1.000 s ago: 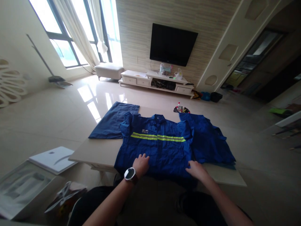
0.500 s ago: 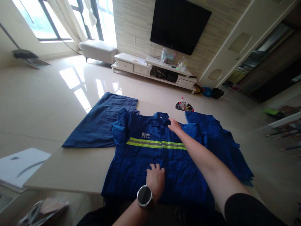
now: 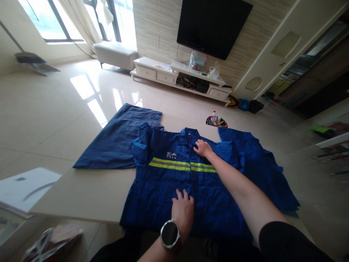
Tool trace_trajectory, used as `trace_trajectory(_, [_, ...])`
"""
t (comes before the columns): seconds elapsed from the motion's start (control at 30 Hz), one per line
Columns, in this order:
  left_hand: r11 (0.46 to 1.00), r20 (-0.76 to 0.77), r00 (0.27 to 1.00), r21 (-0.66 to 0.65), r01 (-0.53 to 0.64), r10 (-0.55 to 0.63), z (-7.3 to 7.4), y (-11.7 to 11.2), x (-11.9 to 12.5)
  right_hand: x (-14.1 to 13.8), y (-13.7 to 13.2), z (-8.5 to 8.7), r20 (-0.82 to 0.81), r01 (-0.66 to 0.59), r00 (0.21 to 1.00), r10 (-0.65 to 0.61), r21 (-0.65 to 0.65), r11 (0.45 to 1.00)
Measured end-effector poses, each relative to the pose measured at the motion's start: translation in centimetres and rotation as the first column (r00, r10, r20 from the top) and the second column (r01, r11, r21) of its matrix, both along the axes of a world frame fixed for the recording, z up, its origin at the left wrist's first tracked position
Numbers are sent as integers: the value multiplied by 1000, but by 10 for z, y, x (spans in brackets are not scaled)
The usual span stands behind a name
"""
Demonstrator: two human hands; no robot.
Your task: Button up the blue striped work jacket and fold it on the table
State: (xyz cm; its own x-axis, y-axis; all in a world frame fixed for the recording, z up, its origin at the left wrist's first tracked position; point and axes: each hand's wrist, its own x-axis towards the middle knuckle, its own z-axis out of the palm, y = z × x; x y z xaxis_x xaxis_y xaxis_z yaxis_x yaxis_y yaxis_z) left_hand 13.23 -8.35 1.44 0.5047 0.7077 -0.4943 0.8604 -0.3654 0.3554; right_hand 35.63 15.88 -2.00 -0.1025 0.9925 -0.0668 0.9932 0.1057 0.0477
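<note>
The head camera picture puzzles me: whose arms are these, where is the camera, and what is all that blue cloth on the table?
There is no machine here. A person wears one camera on the head, looking forward and down, so the two bare arms are that person's own. On the beige table lies a blue work jacket with a yellow reflective stripe across the chest, spread flat. The left hand, with a wristwatch on its wrist, presses flat on the lower front. The right hand rests near the collar. Neither hand grips anything. A darker blue garment lies to the left, and another blue garment to the right. Behind are a television and a white cabinet.
</note>
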Motion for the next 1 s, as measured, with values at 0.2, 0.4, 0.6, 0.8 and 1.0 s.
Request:
trace_trajectory(0.2, [1000, 10, 1000, 20, -12, 12, -1, -3, 3, -1, 21, 4, -29, 64, 998, -63, 25, 998])
trace_trajectory(0.4, [1000, -21, 1000, -14, -9, 9, 1, 0, 7, -2, 50, -9, -49, 171, 983, -176, -90, 981])
trace_trajectory(0.6, [999, 2, 1000, -17, -30, 30, 0, -1, 10, -27, 71, -7, -68, 223, 972, -227, -54, 973])
trace_trajectory(0.8, [998, 22, 998, -33, -56, 56, -4, -3, 12, -71, 96, -3, -153, 99, 982, -106, -58, 993])
trace_trajectory(1.0, [996, 25, 997, -65, -66, 68, -6, -2, 15, -113, 87, 6, -204, 112, 974, -101, 44, 993])
